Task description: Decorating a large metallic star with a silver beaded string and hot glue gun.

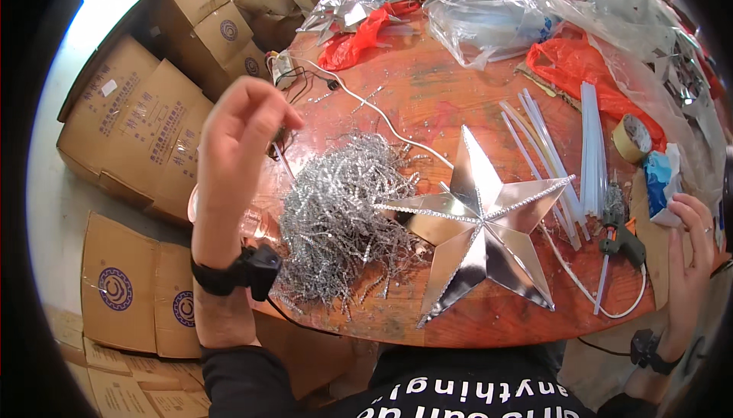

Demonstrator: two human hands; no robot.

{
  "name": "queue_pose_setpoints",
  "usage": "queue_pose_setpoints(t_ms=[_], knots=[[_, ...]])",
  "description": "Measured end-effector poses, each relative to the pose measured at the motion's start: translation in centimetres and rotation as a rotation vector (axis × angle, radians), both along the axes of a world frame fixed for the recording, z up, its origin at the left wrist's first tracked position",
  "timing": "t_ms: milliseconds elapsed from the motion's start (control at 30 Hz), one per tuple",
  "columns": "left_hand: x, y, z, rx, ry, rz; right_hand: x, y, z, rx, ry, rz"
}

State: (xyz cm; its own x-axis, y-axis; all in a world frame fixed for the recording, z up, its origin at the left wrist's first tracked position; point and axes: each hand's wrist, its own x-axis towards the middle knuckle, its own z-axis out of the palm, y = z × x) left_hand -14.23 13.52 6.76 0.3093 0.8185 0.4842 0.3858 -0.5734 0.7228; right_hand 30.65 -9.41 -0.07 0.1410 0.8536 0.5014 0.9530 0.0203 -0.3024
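My left hand [243, 124] is raised over the left part of the table, fingers curled inward. Something dark and a thin pale stick show by its fingertips, and I cannot make out what it grips. Below and to its right lies a tangled heap of silver tinsel strands [340, 216]. A shiny silver five-pointed star [479, 227] lies in front of me, with beaded silver trim along several ridges. My right hand [691, 238] is at the table's right edge, fingers apart, close beside a blue and white packet [661, 181].
A glue gun [628, 246] with a white cord lies right of the star. Clear glue sticks [592, 147] and a tape roll [632, 138] are beyond it. Red plastic bags [588, 74] and clear plastic wrap [489, 25] cover the far side. Cardboard boxes [141, 124] stand at left.
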Motion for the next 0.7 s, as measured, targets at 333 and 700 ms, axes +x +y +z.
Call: queue_pose_setpoints(t_ms=[333,700], knots=[[0.1,1.1,-4.1,0.255,0.931,-0.254,-2.8,0.6,2.0,0.067,-0.018,0.147],[-1.5,1.1,1.7,-0.024,0.659,0.001,-2.2,0.0,1.4,0.090,0.055,0.141]])
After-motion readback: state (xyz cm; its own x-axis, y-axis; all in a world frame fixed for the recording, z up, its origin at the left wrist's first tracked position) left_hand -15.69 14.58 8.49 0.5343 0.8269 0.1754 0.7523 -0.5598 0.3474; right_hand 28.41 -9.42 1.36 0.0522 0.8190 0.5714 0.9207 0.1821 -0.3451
